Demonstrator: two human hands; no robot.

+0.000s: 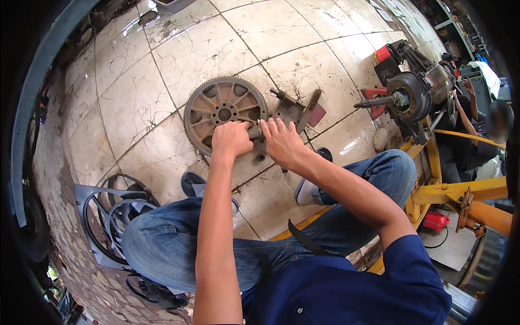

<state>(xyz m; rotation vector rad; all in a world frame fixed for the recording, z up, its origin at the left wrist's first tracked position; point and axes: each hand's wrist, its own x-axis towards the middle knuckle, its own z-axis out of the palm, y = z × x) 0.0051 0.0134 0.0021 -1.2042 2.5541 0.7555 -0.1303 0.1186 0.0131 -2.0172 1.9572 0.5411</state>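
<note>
Workshop floor is cracked, grimy white tile [184, 49]. Closest to me on the left there's a black radiator fan shroud [111, 216] lying flat by my knee. A yellow steel frame [460, 192] runs off to the right.

Left hand [232, 138] is fisted tight around a small metal part [254, 131], right hand [284, 142] pressed over it with fingers spread flat. Can't really tell which way that part's long axis runs, hands cover most of it. It sits at the edge of a rusty toothed flywheel [223, 111] lying flat, face up. Past that, a wire brush [310, 105] and an axle hub [407, 96].
</note>
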